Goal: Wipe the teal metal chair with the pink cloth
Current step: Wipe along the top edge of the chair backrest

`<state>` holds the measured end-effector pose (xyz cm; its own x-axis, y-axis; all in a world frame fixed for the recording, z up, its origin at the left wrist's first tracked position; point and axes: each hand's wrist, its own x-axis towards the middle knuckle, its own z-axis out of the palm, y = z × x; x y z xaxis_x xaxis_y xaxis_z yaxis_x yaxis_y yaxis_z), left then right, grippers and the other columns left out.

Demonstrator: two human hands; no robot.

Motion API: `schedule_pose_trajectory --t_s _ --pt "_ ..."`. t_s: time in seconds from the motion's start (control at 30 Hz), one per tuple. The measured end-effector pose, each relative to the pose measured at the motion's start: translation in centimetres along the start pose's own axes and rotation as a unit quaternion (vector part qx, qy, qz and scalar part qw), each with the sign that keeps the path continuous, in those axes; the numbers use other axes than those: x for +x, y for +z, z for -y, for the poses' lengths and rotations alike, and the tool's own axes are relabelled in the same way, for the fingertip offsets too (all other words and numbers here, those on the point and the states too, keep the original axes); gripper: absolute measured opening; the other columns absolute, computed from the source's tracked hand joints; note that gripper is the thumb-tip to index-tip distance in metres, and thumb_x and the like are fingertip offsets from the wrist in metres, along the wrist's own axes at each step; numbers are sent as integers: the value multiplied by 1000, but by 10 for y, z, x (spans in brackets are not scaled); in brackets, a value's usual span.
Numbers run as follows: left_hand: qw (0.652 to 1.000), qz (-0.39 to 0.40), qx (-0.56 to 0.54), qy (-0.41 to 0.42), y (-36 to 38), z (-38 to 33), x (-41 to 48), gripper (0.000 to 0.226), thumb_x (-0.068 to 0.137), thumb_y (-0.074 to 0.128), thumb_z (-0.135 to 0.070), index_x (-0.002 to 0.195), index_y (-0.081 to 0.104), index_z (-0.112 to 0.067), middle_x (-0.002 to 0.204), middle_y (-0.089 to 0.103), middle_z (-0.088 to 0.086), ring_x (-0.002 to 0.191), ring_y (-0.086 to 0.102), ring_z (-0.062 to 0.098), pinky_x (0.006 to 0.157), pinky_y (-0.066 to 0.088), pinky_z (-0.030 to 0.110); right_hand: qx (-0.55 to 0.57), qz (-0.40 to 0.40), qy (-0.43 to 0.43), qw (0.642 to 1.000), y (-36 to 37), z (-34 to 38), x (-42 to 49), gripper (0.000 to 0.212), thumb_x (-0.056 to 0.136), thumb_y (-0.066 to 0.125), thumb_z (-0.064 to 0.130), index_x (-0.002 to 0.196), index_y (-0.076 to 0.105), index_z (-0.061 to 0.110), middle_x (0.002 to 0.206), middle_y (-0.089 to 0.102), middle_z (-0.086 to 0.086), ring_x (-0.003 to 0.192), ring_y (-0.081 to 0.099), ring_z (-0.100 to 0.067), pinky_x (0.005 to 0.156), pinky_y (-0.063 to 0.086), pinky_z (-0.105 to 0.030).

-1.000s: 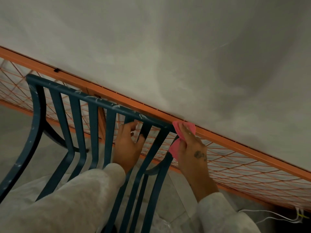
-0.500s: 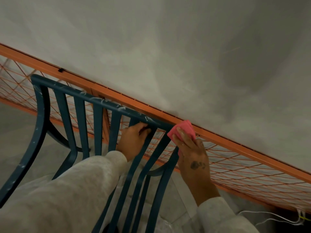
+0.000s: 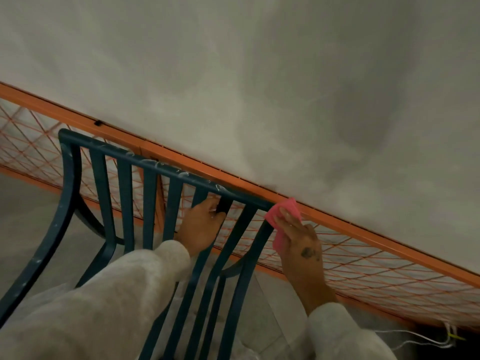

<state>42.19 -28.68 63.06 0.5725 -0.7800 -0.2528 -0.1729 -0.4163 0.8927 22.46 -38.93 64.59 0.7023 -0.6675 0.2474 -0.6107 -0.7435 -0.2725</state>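
We see the teal slatted metal chair [image 3: 124, 178] backed against an orange wire-mesh fence [image 3: 363, 258] below a grey wall [image 3: 259, 74]. Folded pink cloth [image 3: 279, 216] sits on the top rail's right corner, our right hand [image 3: 298, 240] pressing it, fingers flat, grip closed over it. Left hand [image 3: 201, 226] grip curls round a slat under the rail.

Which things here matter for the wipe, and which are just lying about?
In the job: teal metal chair; pink cloth, pressed by the right hand; left hand gripping a slat.

Just there: orange mesh rail; white cables; wall.
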Motion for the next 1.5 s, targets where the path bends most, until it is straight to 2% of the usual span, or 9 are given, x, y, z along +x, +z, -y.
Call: schedule_pose_trajectory --t_s 0.1,0.17,0.3,0.43,0.53,0.73,0.87,1.07,1.5 --pt "1000 -11 -18 -7 -4 -11 -33 30 94 57 -20 124 59 -16 109 59 -11 98 53 3 72 36 5 267 -11 200 943 -33 32 -8 45 96 52 5 134 55 29 133 45 18 121 45 -5 104 36 -24" --pt "1000 -12 -16 11 -9 -18 -57 29 93 59 -21 122 60 -18 109 61 -11 99 55 2 82 44 10 353 -18 251 901 -53 48 -18 43 98 51 14 134 53 37 134 46 19 118 45 -3 102 43 -29" --pt "999 -21 -21 40 -20 -34 -107 21 96 54 -19 109 65 -31 108 66 -13 105 62 7 99 49 33 469 -18 262 843 -85 69 -46 38 94 59 27 131 57 34 130 58 11 115 56 -13 96 52 -40" --pt "997 -29 -28 63 -36 -50 -174 21 97 52 -20 109 67 -28 107 69 -10 99 65 3 92 51 26 610 -10 295 735 -113 86 -84 25 91 61 16 107 68 34 110 70 4 103 65 -24 87 56 -45" --pt "995 -51 -27 80 -53 -51 -212 19 95 57 -22 110 67 -23 102 70 -8 93 66 -2 82 51 14 673 -5 325 664 -120 94 -109 25 88 64 13 109 69 27 109 72 -2 101 66 -30 90 52 -55" --pt "996 -56 -50 41 -88 -37 -247 15 95 58 -21 105 68 -24 101 74 -4 96 69 6 92 53 29 757 10 375 535 -120 106 -143 29 90 61 19 119 65 18 120 66 -16 110 61 -41 89 47 -66" --pt "997 -35 -59 28 -101 -27 -240 15 93 58 -21 103 68 -27 101 74 -4 95 70 8 93 54 35 747 10 382 545 -117 116 -146 30 96 50 23 123 61 15 115 69 -13 95 68 -35 65 58 -49" --pt "998 2 -50 40 -136 -9 -189 17 92 61 -20 107 68 -26 103 71 -6 95 66 3 88 51 20 703 -4 379 601 -93 150 -117 35 87 63 21 122 62 18 114 68 -15 94 67 -40 72 54 -64" --pt "993 107 -38 7 -227 32 -56 19 93 59 -21 109 64 -29 107 68 -10 100 65 7 98 51 35 630 -78 441 634 -19 213 -26 29 90 64 19 119 64 18 117 66 -18 97 65 -39 71 58 -48"
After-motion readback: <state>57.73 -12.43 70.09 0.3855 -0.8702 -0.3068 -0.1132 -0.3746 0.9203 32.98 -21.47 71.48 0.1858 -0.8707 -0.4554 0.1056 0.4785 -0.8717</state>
